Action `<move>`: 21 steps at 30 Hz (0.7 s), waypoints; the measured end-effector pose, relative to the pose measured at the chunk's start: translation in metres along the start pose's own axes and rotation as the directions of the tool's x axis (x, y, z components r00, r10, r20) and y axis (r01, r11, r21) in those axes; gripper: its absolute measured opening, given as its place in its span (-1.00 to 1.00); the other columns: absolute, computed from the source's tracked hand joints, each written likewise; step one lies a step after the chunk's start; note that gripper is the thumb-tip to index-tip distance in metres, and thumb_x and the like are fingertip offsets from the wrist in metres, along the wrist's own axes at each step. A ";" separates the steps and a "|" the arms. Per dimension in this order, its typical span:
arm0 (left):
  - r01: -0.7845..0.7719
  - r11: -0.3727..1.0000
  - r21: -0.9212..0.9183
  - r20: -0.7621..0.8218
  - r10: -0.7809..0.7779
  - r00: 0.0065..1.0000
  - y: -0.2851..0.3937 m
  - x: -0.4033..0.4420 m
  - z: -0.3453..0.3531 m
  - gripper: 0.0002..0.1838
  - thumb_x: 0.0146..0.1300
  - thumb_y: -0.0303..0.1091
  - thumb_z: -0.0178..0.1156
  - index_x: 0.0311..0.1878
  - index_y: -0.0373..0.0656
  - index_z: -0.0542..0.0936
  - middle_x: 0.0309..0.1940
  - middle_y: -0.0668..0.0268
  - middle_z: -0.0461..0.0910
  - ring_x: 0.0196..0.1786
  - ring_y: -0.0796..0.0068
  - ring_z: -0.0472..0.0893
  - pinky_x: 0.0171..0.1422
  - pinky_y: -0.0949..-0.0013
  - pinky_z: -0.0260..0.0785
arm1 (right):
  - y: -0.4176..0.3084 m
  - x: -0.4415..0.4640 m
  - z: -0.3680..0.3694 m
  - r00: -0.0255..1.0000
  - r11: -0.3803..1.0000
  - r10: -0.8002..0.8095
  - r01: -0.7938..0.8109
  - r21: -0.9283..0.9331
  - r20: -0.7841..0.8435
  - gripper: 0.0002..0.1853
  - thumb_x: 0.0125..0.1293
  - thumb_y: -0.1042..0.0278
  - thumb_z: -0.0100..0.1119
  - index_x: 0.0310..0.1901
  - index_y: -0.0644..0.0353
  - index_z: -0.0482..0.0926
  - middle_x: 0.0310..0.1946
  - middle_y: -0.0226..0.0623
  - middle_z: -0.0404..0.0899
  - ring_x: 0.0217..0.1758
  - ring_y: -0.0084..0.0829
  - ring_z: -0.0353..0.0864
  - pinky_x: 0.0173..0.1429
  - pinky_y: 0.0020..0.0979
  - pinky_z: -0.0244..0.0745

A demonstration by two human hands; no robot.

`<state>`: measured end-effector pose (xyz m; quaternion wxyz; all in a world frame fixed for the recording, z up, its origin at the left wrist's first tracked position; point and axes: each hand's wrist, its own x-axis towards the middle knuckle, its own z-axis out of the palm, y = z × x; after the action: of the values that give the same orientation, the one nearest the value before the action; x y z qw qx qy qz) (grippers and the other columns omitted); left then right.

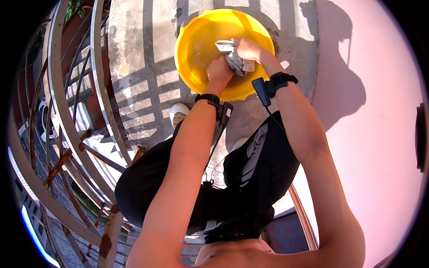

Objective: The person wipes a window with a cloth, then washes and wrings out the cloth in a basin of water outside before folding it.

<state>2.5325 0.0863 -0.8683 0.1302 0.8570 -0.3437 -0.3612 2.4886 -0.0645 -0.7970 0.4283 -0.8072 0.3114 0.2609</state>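
Cloth (235,58), grey and white and bunched up, is inside the round yellow plastic basin (192,67), toward the side of the basin nearer the right arm. The left hand (219,70) is curled closed on the cloth at its left edge, inside the basin. The right hand (247,48) is clamped on the cloth's upper part, farther toward the basin's right rim, with the forearm crossing over that rim. Each wrist wears a black strap with a small black device and a cable.

The basin sits on the concrete floor (129,67), which is striped with shadows. To the left of the basin, well apart from it, runs a curved metal railing (57,67), rusty in places. To its right rises a pink wall (375,89) carrying a dark shadow. On the near side of the basin are the person's bent legs in black trousers (263,165), and a light shoe (179,112) stands just beside the basin's near left edge. Whether the basin holds water is hard to tell.
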 end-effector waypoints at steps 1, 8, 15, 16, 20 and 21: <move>0.003 1.000 0.001 0.000 -0.003 1.000 0.000 0.001 -0.001 -0.40 0.01 -0.11 0.43 0.12 -0.08 0.52 -0.20 -0.05 0.71 -0.08 -0.10 0.70 0.03 -0.06 0.56 | 0.003 0.002 0.000 1.000 1.000 -0.007 0.007 -0.003 0.028 -0.46 0.37 0.34 -0.03 0.40 0.13 0.40 -0.12 0.10 0.67 -0.16 -0.16 0.66 -0.06 -0.26 0.51; -0.010 1.000 -0.022 -0.256 0.004 0.967 0.002 -0.008 0.013 -0.47 -0.01 -0.10 0.44 0.03 -0.14 0.63 -0.17 -0.03 0.71 -0.05 -0.08 0.70 0.06 -0.05 0.55 | 0.016 0.016 0.007 0.991 0.947 -0.123 0.135 -0.292 0.060 -0.63 0.30 0.52 -0.02 0.09 0.27 0.66 0.31 0.02 0.47 -0.03 -0.11 0.67 0.08 -0.28 0.58; 0.052 0.998 0.041 0.109 -0.056 0.992 0.004 0.001 -0.012 -0.33 0.01 -0.16 0.41 0.24 -0.06 0.45 -0.04 -0.04 0.67 0.05 -0.11 0.65 0.13 -0.04 0.51 | 0.008 0.003 0.002 0.999 0.991 -0.043 0.047 -0.126 0.031 -0.56 0.32 0.49 -0.04 0.22 0.23 0.57 0.21 0.02 0.54 -0.03 -0.14 0.67 0.09 -0.30 0.54; 0.049 0.998 0.041 0.107 -0.053 0.993 0.004 0.000 -0.008 -0.33 0.01 -0.16 0.41 0.24 -0.06 0.45 -0.04 -0.04 0.67 0.05 -0.11 0.65 0.13 -0.04 0.51 | -0.004 -0.007 -0.004 0.996 0.996 0.085 -0.085 0.035 -0.003 -0.48 0.33 0.45 -0.05 0.33 0.19 0.49 0.10 0.03 0.62 -0.06 -0.18 0.66 0.06 -0.30 0.52; -0.001 1.000 -0.028 -0.220 -0.005 0.976 0.003 -0.008 0.004 -0.46 0.04 -0.12 0.40 0.12 -0.01 0.56 -0.11 0.01 0.70 -0.01 -0.08 0.68 0.09 -0.01 0.54 | -0.003 -0.007 -0.004 0.997 0.993 0.067 -0.062 0.099 -0.044 -0.45 0.25 0.38 -0.04 0.32 0.13 0.49 -0.06 0.11 0.68 0.00 -0.01 0.69 0.13 -0.19 0.54; -0.014 1.000 -0.013 -0.251 0.011 0.968 0.004 -0.008 0.003 -0.49 0.05 -0.12 0.40 0.10 0.00 0.57 -0.12 0.03 0.71 -0.02 -0.07 0.69 0.08 -0.01 0.55 | -0.004 -0.008 -0.005 0.998 0.994 0.063 -0.060 0.089 -0.030 -0.45 0.26 0.37 -0.05 0.32 0.13 0.49 -0.03 0.12 0.67 0.03 -0.01 0.67 0.15 -0.19 0.52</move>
<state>2.5240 0.0888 -0.8645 0.1813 0.8927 -0.3271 -0.2515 2.4871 -0.0644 -0.7872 0.4501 -0.7817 0.3541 0.2468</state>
